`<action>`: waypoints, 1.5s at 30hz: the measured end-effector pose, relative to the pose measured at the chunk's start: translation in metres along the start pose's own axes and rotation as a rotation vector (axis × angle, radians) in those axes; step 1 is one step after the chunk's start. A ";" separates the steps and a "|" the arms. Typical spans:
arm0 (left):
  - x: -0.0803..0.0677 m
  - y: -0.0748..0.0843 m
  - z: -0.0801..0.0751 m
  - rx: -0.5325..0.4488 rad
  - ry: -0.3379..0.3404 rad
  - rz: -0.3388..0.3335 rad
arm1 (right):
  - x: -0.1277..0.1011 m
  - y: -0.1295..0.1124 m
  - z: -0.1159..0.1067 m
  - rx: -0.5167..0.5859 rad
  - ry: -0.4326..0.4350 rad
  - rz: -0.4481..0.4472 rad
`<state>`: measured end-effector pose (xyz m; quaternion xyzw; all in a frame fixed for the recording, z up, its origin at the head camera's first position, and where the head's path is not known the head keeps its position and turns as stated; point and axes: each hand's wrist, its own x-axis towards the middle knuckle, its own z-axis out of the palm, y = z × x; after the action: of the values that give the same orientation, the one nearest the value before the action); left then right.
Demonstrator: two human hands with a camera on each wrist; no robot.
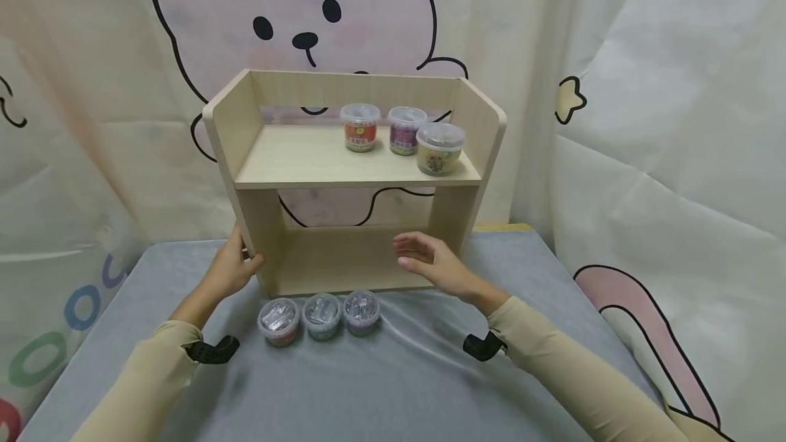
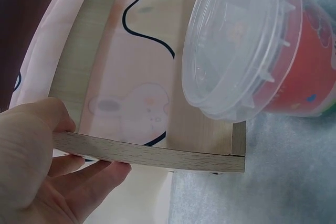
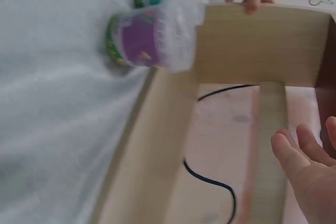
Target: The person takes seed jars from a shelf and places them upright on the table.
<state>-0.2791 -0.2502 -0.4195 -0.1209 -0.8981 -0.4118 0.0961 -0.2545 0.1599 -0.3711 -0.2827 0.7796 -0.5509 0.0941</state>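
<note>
A two-tier wooden shelf [image 1: 295, 155] stands on the table. My left hand [image 1: 233, 266] grips the edge of its left side panel; in the left wrist view the thumb lies on one face and the fingers on the other. My right hand [image 1: 439, 264] is in front of the lower tier near the right panel, fingers loosely extended and holding nothing. On the upper tier sit clear-lidded tubs: a red-labelled tub [image 1: 359, 129], a purple-labelled tub [image 1: 405, 134] and a yellowish tub [image 1: 439, 155].
Before the shelf's front edge, a red tub [image 1: 278, 322], a teal tub [image 1: 321, 317] and a purple tub [image 1: 361, 312] stand in a row. They rest on a grey-blue tablecloth [image 1: 393, 387]. A printed curtain [image 1: 503, 39] hangs behind the shelf.
</note>
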 end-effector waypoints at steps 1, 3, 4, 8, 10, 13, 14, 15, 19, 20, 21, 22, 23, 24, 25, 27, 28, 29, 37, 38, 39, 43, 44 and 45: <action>0.000 0.000 0.001 -0.003 -0.003 0.001 | -0.001 -0.002 -0.003 -0.008 0.008 -0.003; 0.000 0.000 0.002 -0.009 -0.007 0.002 | -0.002 -0.009 -0.010 -0.022 0.025 -0.016; 0.000 0.000 0.002 -0.011 -0.007 0.003 | -0.002 -0.012 -0.013 -0.028 0.033 -0.023; 0.000 -0.001 0.002 -0.005 0.001 0.002 | -0.003 -0.029 -0.025 -0.027 0.045 -0.050; 0.000 -0.001 0.001 0.004 0.004 0.001 | -0.003 -0.036 -0.030 -0.014 0.045 -0.056; 0.000 0.000 0.001 0.007 0.004 0.009 | -0.004 -0.045 -0.039 0.000 0.053 -0.071; 0.000 0.000 0.002 0.009 0.004 0.012 | -0.005 -0.047 -0.041 0.000 0.059 -0.073; -0.001 0.000 0.002 0.007 0.004 0.011 | -0.005 -0.049 -0.044 0.000 0.063 -0.076; -0.003 -0.001 0.003 0.000 0.007 0.009 | -0.008 -0.059 -0.053 -0.021 0.088 -0.077; -0.003 -0.001 0.003 -0.001 0.007 0.009 | -0.009 -0.062 -0.055 -0.027 0.095 -0.077; -0.003 -0.002 0.003 -0.003 0.006 0.010 | -0.011 -0.065 -0.058 -0.032 0.100 -0.071; -0.003 -0.002 0.004 -0.002 0.006 0.012 | -0.012 -0.068 -0.061 -0.040 0.106 -0.066; -0.003 -0.001 0.004 -0.001 0.005 0.013 | -0.014 -0.072 -0.063 -0.045 0.111 -0.062; -0.003 -0.001 0.003 0.004 0.003 0.012 | -0.015 -0.075 -0.066 -0.052 0.117 -0.059; -0.002 -0.001 0.003 0.006 0.003 0.012 | -0.016 -0.079 -0.069 -0.058 0.121 -0.059; -0.002 -0.001 0.003 0.008 0.001 0.008 | -0.017 -0.086 -0.075 -0.067 0.129 -0.065; -0.001 -0.001 0.002 0.008 0.000 0.007 | -0.018 -0.088 -0.078 -0.070 0.136 -0.073; -0.001 -0.001 0.002 0.007 0.000 0.006 | -0.018 -0.090 -0.081 -0.071 0.143 -0.081; -0.001 -0.002 0.001 0.002 0.004 0.006 | -0.020 -0.101 -0.098 -0.083 0.209 -0.077; -0.001 -0.002 0.001 0.002 0.005 0.008 | -0.020 -0.103 -0.098 -0.084 0.222 -0.076; -0.001 -0.002 0.002 0.004 0.006 0.010 | -0.021 -0.104 -0.099 -0.086 0.236 -0.072; -0.001 -0.003 0.002 0.005 0.010 0.009 | -0.019 -0.110 -0.100 -0.057 0.296 -0.061; -0.001 -0.003 0.002 0.005 0.011 0.009 | -0.018 -0.111 -0.101 -0.048 0.304 -0.057; -0.001 -0.003 0.002 0.004 0.012 0.008 | -0.017 -0.111 -0.102 -0.041 0.310 -0.050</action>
<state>-0.2795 -0.2507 -0.4233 -0.1218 -0.8979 -0.4101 0.1036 -0.2497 0.2252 -0.2344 -0.2155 0.7885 -0.5741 -0.0467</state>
